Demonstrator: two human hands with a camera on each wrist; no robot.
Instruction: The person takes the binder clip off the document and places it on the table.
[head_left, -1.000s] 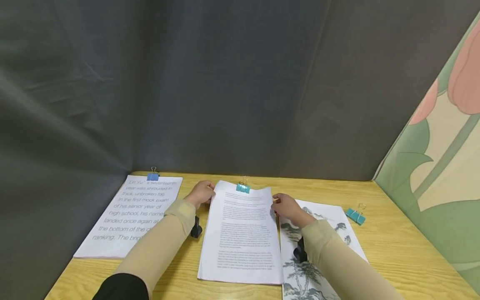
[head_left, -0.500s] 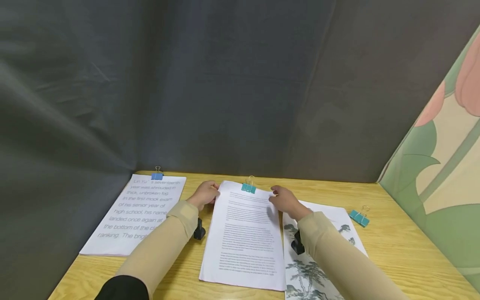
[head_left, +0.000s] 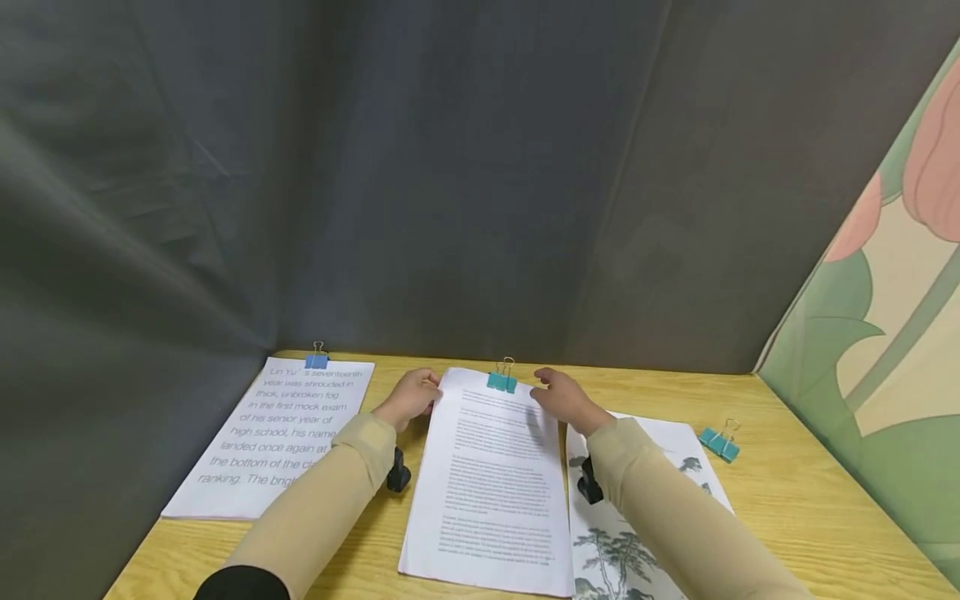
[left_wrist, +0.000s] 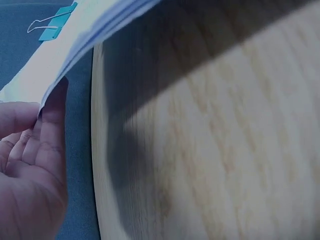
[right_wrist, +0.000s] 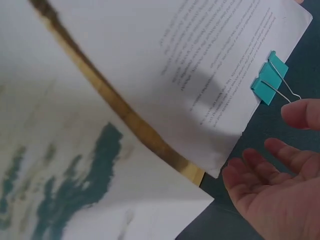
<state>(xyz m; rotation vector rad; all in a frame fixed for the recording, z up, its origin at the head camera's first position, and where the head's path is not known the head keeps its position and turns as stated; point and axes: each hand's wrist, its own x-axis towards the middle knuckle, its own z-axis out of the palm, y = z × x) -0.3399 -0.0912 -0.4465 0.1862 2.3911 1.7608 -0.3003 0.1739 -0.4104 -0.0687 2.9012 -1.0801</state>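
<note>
Over the middle of the wooden table [head_left: 780,475], a printed paper stack [head_left: 491,492] is extending, its far left corner being pinched by the left hand [head_left: 409,397], while the right hand [head_left: 567,402], fingers loosely parted, is hovering near the teal clip [head_left: 501,383].

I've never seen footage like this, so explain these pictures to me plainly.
No machine here: the left grip and right grip are a person's bare hands. The wide view is taken from the head; each close view, from one wrist.

On the table are a left stack with a blue clip, a middle stack with a teal clip, a tree print to its right, and, farther right, a loose clip.

The left grip pinches the middle stack near its top-left corner. The right grip is near the teal clip and seems to hold nothing.
</note>
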